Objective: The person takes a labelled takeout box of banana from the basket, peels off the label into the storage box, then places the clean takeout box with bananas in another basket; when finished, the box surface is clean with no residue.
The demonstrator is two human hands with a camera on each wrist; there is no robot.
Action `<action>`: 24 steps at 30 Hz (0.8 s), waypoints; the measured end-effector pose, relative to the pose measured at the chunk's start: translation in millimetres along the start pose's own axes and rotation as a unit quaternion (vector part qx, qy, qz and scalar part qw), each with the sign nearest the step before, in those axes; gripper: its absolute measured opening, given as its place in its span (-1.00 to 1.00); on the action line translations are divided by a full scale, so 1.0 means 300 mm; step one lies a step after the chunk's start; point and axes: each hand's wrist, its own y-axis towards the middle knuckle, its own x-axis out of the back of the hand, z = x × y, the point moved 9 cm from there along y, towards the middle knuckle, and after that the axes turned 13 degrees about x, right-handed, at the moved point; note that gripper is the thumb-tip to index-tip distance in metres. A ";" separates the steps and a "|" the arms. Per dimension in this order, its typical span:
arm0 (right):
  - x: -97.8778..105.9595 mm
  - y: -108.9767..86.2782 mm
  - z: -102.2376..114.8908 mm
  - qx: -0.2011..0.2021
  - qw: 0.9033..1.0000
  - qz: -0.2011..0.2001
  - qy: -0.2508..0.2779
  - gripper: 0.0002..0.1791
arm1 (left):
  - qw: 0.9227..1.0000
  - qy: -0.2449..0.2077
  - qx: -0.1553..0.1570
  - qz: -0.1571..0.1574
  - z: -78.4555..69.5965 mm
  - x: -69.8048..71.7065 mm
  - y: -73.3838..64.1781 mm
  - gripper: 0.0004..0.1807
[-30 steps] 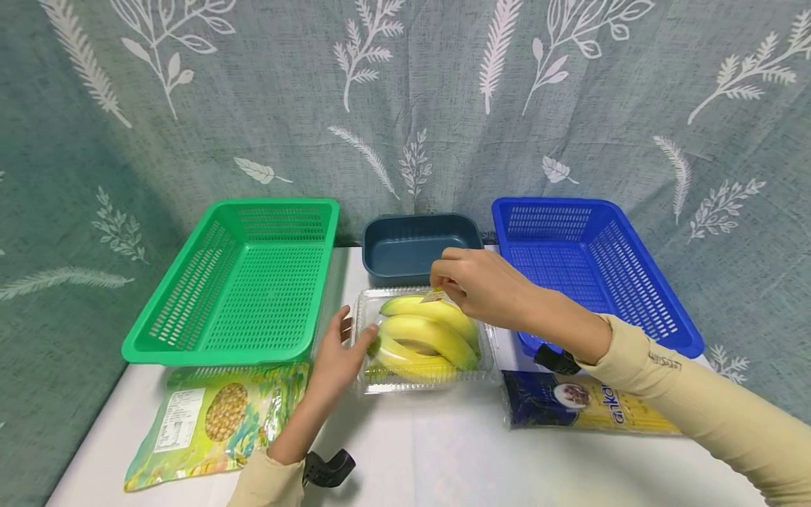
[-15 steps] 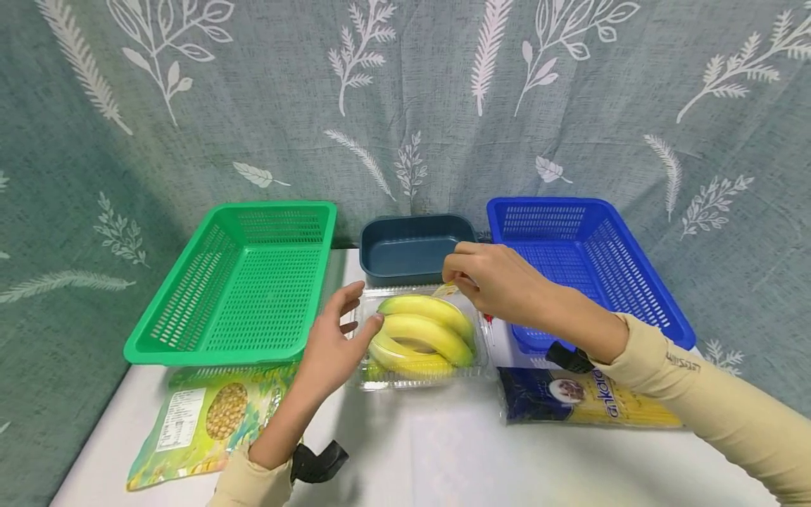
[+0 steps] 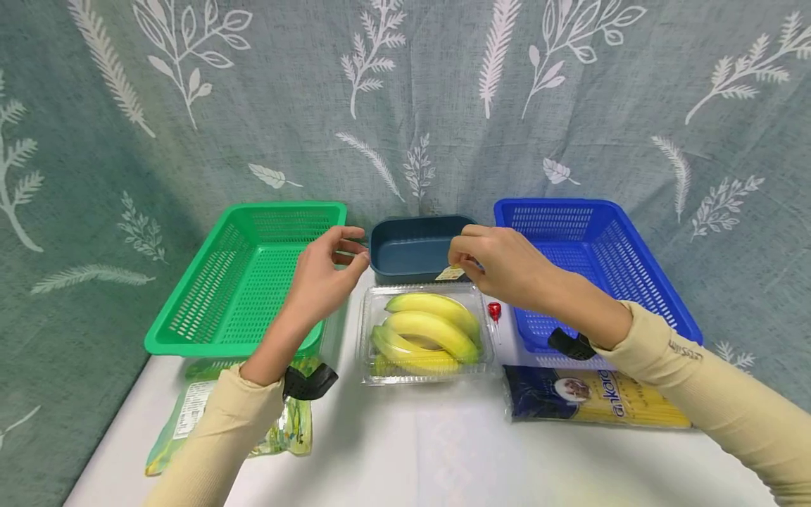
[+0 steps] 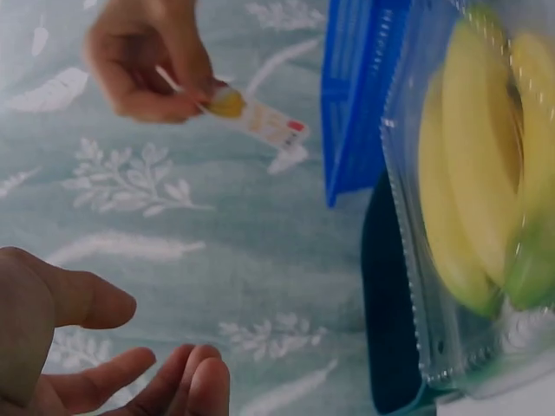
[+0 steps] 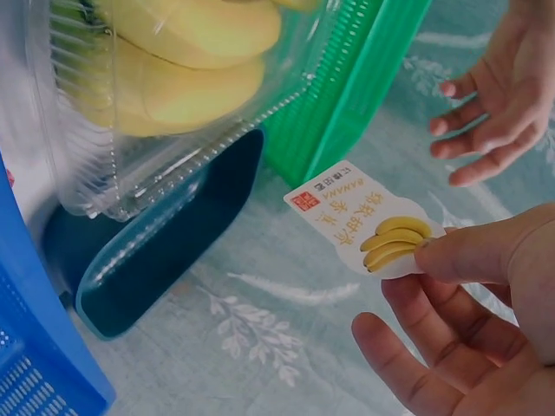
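My right hand (image 3: 500, 259) pinches a small white banana label (image 5: 351, 230) between thumb and fingers. Printed yellow bananas and lettering show on it in the right wrist view. The hand is above the front right of a dark blue tray (image 3: 408, 257). My left hand (image 3: 326, 274) hovers by the right side of the green basket (image 3: 166, 343), its fingers loosely bent and a gap before the thumb. In front of the tray lies a clear plastic box (image 3: 369, 377) with bananas (image 3: 426, 329) inside. Neither hand touches the box.
At the right stands a blue basket (image 3: 687, 338). A pasta packet (image 3: 595, 398) lies before it, and a small red thing with a thin stem (image 3: 494, 310) is beside the box. A green-yellow bag (image 3: 184, 419) lies front left, partly behind my left arm.
My left hand has lifted off the box's left side and moved up and away. My right hand has risen with the label, now apart from the lid. The red thing is now uncovered.
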 end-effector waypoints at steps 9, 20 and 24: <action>0.000 0.013 -0.029 -0.018 1.000 0.015 -0.013 -0.81 | 0.999 0.034 0.033 0.014 0.050 -0.013 0.098 -0.61; -0.026 0.047 -0.129 -0.048 0.998 0.041 -0.024 -0.84 | 0.992 0.086 0.082 0.047 0.106 -0.054 0.235 -0.56; -0.043 0.061 -0.173 -0.061 0.996 0.053 -0.025 -0.82 | 0.987 0.109 0.099 0.060 0.124 -0.081 0.289 -0.56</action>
